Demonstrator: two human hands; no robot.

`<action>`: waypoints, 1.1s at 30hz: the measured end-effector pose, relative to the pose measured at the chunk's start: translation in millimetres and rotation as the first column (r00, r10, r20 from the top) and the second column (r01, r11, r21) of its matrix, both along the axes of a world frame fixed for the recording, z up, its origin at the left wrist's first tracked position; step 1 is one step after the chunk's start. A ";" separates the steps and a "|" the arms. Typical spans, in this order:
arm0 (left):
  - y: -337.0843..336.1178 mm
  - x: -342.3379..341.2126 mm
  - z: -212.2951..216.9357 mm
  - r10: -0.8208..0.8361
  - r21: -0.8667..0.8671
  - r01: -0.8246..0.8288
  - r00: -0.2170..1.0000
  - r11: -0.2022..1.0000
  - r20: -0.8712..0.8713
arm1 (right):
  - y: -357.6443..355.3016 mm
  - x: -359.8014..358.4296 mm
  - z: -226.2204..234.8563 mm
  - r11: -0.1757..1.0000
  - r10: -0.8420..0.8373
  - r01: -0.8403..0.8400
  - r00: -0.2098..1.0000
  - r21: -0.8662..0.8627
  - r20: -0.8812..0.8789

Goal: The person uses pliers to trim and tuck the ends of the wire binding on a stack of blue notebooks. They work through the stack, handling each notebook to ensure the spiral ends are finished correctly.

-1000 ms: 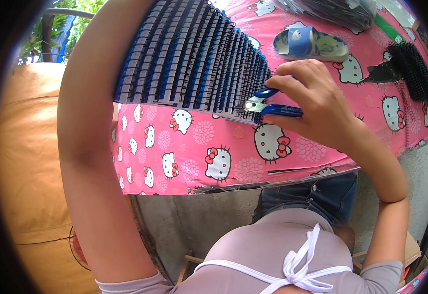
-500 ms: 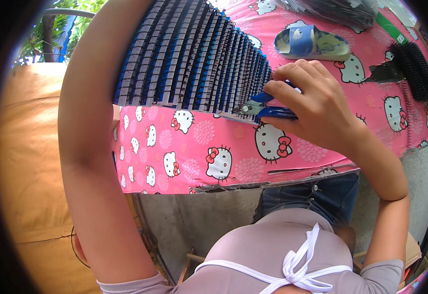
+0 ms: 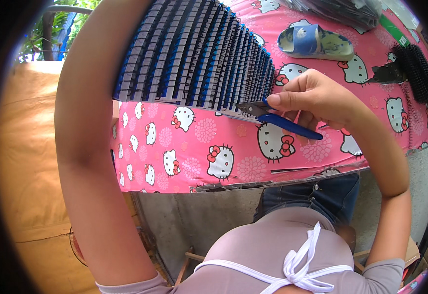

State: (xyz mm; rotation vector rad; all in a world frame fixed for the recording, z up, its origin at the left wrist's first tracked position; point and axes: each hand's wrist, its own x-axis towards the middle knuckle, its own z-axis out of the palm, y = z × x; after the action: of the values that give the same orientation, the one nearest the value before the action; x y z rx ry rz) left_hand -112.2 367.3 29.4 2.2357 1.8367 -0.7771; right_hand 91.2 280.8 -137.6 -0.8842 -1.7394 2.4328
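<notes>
My right hand (image 3: 317, 98) is closed around a pair of blue-handled cutters (image 3: 273, 116), thumb and fingers pinching the handles. The metal tip touches the near right end of a long row of dark plastic strips (image 3: 199, 54), which stand on edge, packed side by side, with blue showing between them. The row runs from the far left toward the cutters, on a table under a pink cloth (image 3: 199, 157) printed with white cartoon cats and flowers.

My left arm (image 3: 86, 122) reaches up along the left end of the row; its hand is out of sight past the top edge, so I cannot tell how it stands.

Far right of the row lies a blue and white sandal (image 3: 317, 43). Farther right sits a black bristly bundle (image 3: 419, 68), with a green strip (image 3: 394, 29) beyond it. A clear plastic bag of dark parts (image 3: 341, 10) lies at the far edge.
</notes>
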 end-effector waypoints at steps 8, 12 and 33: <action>-0.9 -0.7 -0.7 0.010 -0.008 -0.010 1.000 1.000 -0.005 | -20.1 11.1 -30.5 0.131 0.042 0.396 0.914 0.909 -0.404; 0.0 1.2 -1.4 0.013 -0.013 -0.013 1.000 1.000 -0.004 | -17.5 -1.2 -38.4 0.140 0.059 0.447 0.887 0.884 -0.458; 0.0 3.9 -1.4 0.027 -0.021 -0.027 1.000 0.999 -0.010 | 2.4 -3.5 -15.7 0.972 -0.067 0.084 0.994 0.218 -0.083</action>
State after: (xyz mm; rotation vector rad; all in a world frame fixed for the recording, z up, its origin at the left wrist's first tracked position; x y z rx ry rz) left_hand -108.3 367.3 28.0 2.1940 1.8498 -0.8001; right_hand 87.6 283.2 -153.2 -0.8068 -1.8666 2.1425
